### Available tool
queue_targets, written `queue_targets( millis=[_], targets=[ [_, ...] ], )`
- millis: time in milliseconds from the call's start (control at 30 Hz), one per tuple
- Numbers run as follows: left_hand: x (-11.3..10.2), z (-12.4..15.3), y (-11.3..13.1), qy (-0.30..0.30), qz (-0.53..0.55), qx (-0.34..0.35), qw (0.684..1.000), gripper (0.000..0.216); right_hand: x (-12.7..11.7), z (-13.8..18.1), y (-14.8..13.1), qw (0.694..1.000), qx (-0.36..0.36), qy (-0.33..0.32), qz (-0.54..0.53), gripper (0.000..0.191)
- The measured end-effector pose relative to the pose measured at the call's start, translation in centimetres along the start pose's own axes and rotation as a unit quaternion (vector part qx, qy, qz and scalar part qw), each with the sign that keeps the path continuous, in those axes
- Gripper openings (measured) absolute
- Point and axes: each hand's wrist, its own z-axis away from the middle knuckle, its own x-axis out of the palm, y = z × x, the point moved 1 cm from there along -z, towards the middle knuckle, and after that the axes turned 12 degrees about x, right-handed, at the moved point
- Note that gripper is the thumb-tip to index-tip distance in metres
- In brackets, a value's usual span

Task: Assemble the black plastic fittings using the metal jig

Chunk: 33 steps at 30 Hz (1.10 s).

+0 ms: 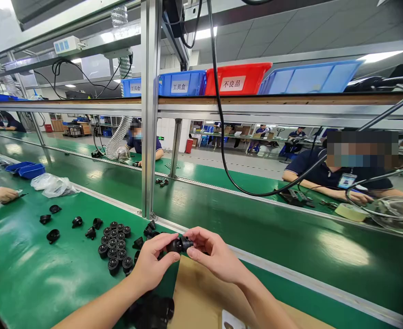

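- Right between the two hands sits a short black plastic part with a stepped cylindrical body [180, 245], off the bench, its long axis running roughly from nine o'clock to three.
- Neither hand is nearer: the left hand [155, 260] has its thumb and fingertips pinched on the nine o'clock end, the right hand [218, 258] likewise on the three o'clock end. Each is parted only as far as that end needs.
- From where I stand I can't tell whether that's one piece or two pressed together.
- At nine o'clock from the hands, a tight cluster of round black plastic cups [112, 242]; I count about fourteen.
- Farther out, between nine and ten, six loose black plastic pieces [53, 236], spread apart on the green bench top [19, 256].
- At seven, a heap of dark parts [167, 308], half hidden by the forearm; no count possible.
- At five, one flat brown cardboard sheet [201, 297].
- Around one o'clock, up on the shelf, four plastic bins: three blue, one red [237, 80].
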Motion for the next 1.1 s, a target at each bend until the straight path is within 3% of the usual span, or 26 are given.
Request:
queue_targets(
  millis=[233,467,667,933,1100],
  targets=[
    [-0.2,0.0,-0.2,-0.020,-0.003,0.033,0.999,0.042,1.5,0.3,-1.5,0.992,-0.040,0.059,0.106,0.022],
    [-0.3,-0.2,-0.1,-0.023,-0.023,0.021,0.999,0.040,1.6,0.9,-1.9,0.971,-0.084,0.086,0.205,0.026],
    [-0.4,-0.3,0.0,-0.024,-0.022,0.011,0.999,0.040,1.3,0.9,-1.9,0.962,-0.117,0.091,0.231,0.028],
    [-0.4,-0.4,0.3,-0.013,-0.017,0.030,0.999,0.040,1.4,0.9,-2.1,0.964,-0.108,0.102,0.220,0.028],
    [-0.4,-0.4,0.3,-0.018,-0.027,0.016,0.999,0.041,1.2,0.9,-1.8,0.947,-0.167,0.104,0.252,0.029]
  ],
)
